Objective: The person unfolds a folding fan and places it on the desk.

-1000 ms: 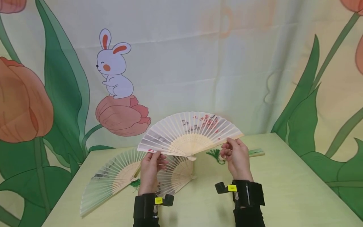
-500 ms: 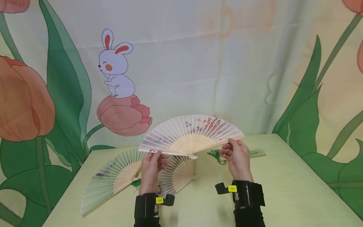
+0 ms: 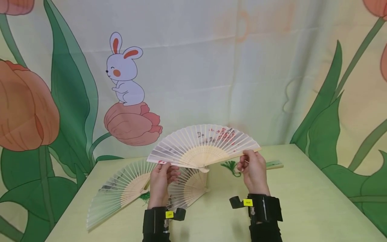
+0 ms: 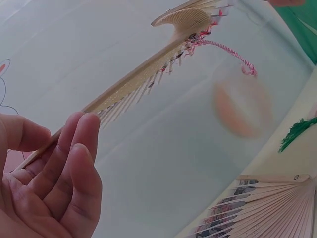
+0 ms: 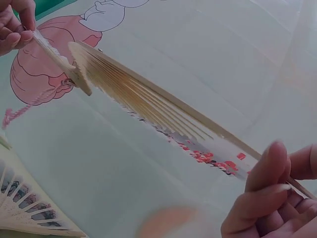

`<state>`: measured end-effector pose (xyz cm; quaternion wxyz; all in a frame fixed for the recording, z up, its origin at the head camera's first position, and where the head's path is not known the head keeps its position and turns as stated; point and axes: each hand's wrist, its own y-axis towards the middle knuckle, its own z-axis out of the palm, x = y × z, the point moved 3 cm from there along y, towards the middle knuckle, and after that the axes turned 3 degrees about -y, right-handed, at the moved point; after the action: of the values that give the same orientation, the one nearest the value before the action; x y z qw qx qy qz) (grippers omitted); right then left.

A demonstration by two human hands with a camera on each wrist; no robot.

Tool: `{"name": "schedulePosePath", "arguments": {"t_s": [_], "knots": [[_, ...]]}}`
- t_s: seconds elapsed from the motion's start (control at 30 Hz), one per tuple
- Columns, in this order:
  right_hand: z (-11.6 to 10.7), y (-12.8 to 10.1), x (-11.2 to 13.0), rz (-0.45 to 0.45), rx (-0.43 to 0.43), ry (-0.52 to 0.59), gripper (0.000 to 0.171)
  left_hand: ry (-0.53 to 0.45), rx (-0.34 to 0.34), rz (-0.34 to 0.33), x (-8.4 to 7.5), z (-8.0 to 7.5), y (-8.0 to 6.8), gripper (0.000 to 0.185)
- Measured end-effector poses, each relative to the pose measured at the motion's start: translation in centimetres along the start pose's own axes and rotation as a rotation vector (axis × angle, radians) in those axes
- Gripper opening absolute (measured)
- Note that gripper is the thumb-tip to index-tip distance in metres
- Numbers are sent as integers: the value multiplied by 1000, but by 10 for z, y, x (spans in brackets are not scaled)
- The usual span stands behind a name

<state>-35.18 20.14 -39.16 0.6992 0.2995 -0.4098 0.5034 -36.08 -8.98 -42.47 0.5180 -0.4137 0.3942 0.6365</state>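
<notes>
Since a second ago, both hands have been lowering the spread fan slightly, and its top edge is sitting a little lower against the backdrop. Nearest the camera, the left hand [image 3: 160, 181] is pinching the left outer rib of the open fan [image 3: 203, 146] between thumb and curled fingers, while the right hand [image 3: 253, 170] is pinching the right outer rib the same way. They are holding the fan up in the air above the table [image 3: 302, 201], fully spread. Beneath it, two more open fans [image 3: 121, 190] are lying flat on the table, overlapping. Farther back, a folded fan [image 3: 273, 164] with a green tassel [image 3: 230, 166] is lying just behind the right hand.
</notes>
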Motion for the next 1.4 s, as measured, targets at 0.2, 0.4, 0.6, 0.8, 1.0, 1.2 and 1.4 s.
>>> {"name": "schedulePosePath", "arguments": {"t_s": [0.2,0.4,0.6,0.8,1.0,1.2,1.4], "knots": [[-2,0,0,-8,5,-7,12,10,-1,3,0,1,-1,25],[-4,-1,1,-14,0,-12,16,29,-4,10,1,3,-1,25],[-6,-1,2,-6,-18,-10,12,34,5,11,2,3,0,23],[-9,2,1,-16,-18,-18,12,41,14,3,2,5,-1,25],[-12,2,4,-3,-15,7,16,63,14,2,2,8,-3,26],[-15,3,5,21,-22,27,16,74,11,-3,3,10,-2,25],[-31,4,9,48,-42,-13,20,73,3,-15,6,12,-1,26]]}}
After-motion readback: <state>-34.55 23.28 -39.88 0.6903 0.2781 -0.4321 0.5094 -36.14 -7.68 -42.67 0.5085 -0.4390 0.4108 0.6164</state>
